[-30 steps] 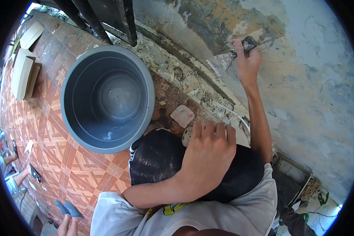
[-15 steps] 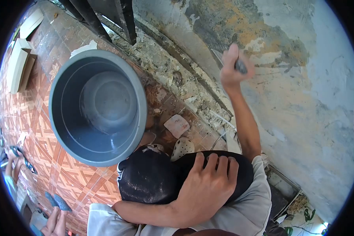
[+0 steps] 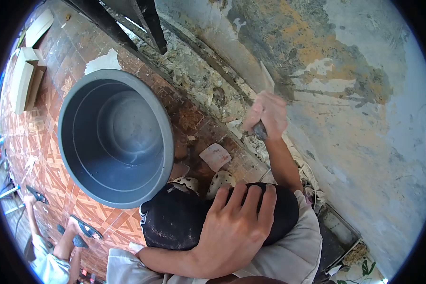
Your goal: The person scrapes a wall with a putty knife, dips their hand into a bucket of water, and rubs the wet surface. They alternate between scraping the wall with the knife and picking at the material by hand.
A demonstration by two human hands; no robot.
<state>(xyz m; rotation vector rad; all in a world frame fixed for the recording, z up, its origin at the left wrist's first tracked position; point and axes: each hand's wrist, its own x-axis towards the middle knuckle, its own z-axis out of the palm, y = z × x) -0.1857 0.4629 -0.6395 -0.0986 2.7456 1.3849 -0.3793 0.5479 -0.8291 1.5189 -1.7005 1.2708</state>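
Observation:
My right hand point(image 3: 269, 113) is wrapped round the dark handle of a scraper point(image 3: 267, 78), close to the lower part of the patchy wall point(image 3: 355, 142). The pale blade points up and away from me, seen almost edge-on, and the hand is slightly blurred. Bare grey and ochre patches show where the wall's surface is worn off. Across my bent, dark-clad knees lies my left hand point(image 3: 234, 227), its fingers spread and holding nothing. A big grey plastic tub point(image 3: 116, 137) stands on the floor just beyond my knees, to the left.
Broken rubble point(image 3: 194, 71) runs along the wall's foot, beside black metal posts point(image 3: 149, 23). A small whitish slab point(image 3: 215, 157) lies near my perforated clogs point(image 3: 221, 182). Cardboard point(image 3: 28, 80) sits at the far left. Another person's legs point(image 3: 64, 244) show at lower left.
My right hand has moved down and left along the wall with the scraper, towards me. My left hand stays on my knees. The other person's legs have shifted at lower left.

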